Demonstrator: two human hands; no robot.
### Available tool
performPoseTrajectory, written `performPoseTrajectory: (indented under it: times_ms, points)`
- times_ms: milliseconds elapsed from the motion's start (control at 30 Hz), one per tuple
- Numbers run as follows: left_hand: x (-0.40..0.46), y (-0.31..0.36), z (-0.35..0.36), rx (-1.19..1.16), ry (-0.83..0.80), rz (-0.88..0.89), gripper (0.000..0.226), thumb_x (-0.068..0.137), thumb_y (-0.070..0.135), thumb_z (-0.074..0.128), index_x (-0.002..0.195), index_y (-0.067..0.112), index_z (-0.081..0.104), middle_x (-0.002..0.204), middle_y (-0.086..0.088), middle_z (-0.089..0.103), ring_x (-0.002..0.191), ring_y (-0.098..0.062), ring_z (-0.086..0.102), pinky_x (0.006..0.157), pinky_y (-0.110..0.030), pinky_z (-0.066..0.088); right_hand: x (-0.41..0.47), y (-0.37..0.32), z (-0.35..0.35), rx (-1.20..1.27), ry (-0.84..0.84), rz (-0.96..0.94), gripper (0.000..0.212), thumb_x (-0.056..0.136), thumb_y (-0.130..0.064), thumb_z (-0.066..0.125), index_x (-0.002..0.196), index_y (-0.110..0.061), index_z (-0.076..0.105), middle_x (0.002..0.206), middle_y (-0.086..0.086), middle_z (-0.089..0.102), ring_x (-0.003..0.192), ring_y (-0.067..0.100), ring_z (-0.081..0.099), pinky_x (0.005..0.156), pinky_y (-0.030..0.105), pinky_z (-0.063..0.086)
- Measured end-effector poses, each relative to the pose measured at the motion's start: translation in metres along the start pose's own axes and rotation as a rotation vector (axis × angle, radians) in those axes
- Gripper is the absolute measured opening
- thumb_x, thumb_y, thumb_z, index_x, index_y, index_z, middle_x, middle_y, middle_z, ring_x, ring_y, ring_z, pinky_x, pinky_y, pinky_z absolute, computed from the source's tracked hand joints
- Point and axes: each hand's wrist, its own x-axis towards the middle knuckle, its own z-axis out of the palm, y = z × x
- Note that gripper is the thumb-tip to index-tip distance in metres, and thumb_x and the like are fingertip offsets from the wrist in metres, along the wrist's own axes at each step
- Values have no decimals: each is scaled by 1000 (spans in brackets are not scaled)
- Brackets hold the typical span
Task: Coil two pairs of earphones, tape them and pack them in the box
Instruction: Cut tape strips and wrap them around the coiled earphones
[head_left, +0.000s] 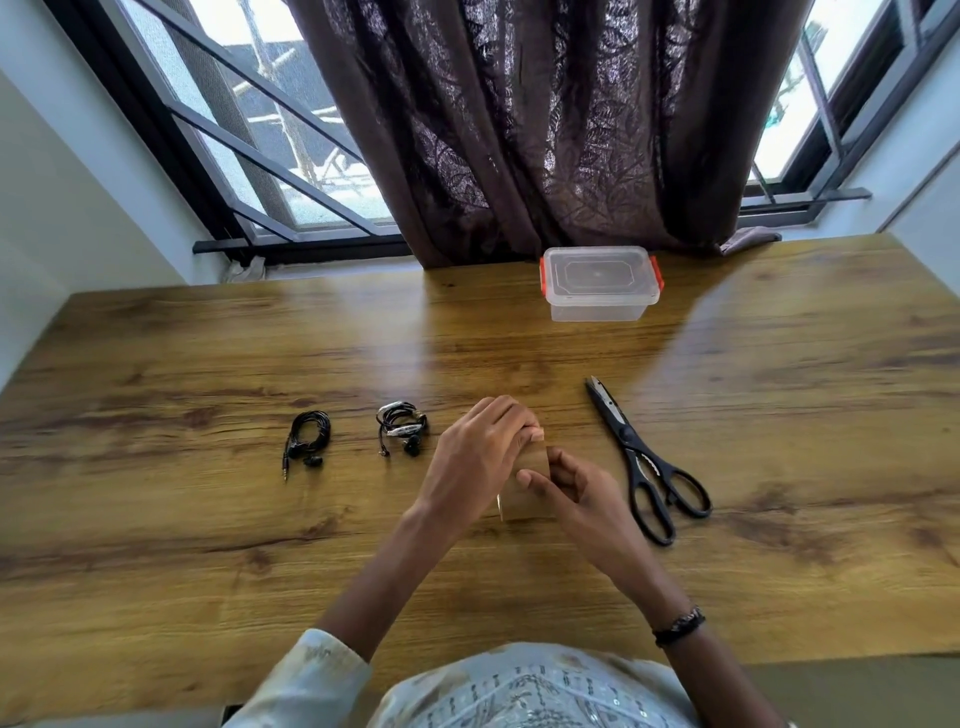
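My left hand (480, 447) and my right hand (563, 486) meet over the middle of the wooden table (208, 545), both on a piece of brown tape (530, 486); the left fingers are curled over its far end, the right thumb and forefinger pinch it on the near side, and the strip stands between them, its lower edge close to the tabletop; I cannot tell whether a roll is hidden under my left palm. A dark beaded bracelet (678, 623) sits on my right wrist.

To the left of my hands lie the two coiled pairs: the black earphones (307, 439) farthest left, plug trailing toward me, and the black-and-silver earphones (401, 427) just beside my left hand, apart from it; the two coils do not touch each other. To the right, the black scissors (644, 462) lie flat and closed, tips pointing away from me, handles nearest the right hand but clear of it.

The clear plastic box (600, 291) with orange clips stands at the far edge of the table, lid on, well apart from everything else, against the foot of the dark curtain (519, 130); bare wood runs between it and my hands, and more lies out toward the left and right edges; the near edge is at my shirt (519, 691).
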Motion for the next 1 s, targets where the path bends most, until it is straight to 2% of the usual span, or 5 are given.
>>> performPoseTrajectory:
  times_ms: [267,433,567,800,1000]
  points:
    - [7,-3,0,10,-19,-13,14,92,24,54,86,16,64,83,5,64,77,-7,59,67,-15,40,2,4,-1,-2,3,-20,7,92,-18,64,99,-17,65,77,-21,69,73,-7,63,65,12,48]
    - [9,-7,1,24,-17,-11,7,91,19,61,86,15,64,82,4,64,75,-7,58,66,-15,39,2,3,-1,-10,14,-51,14,92,-20,63,105,-15,66,92,-7,74,83,1,68,70,19,53]
    - [11,-7,-2,11,-31,-12,14,93,24,54,86,16,64,82,6,63,75,-5,56,67,-15,36,5,4,-2,-46,3,-69,18,94,-14,60,79,-23,56,62,-27,61,58,-9,55,55,9,41]
    - [8,-27,-18,-310,-168,-76,21,97,18,51,99,12,71,91,3,68,78,-5,62,70,-16,48,13,8,-14,59,-10,55,35,94,-42,45,104,-18,68,94,10,69,77,17,64,61,22,51]
    - [-3,-32,-22,-251,-124,15,21,93,7,57,110,9,69,103,-1,71,90,-1,63,78,-6,45,40,-1,-24,6,-59,60,60,90,-57,49,80,0,64,66,12,57,58,26,50,52,30,33]
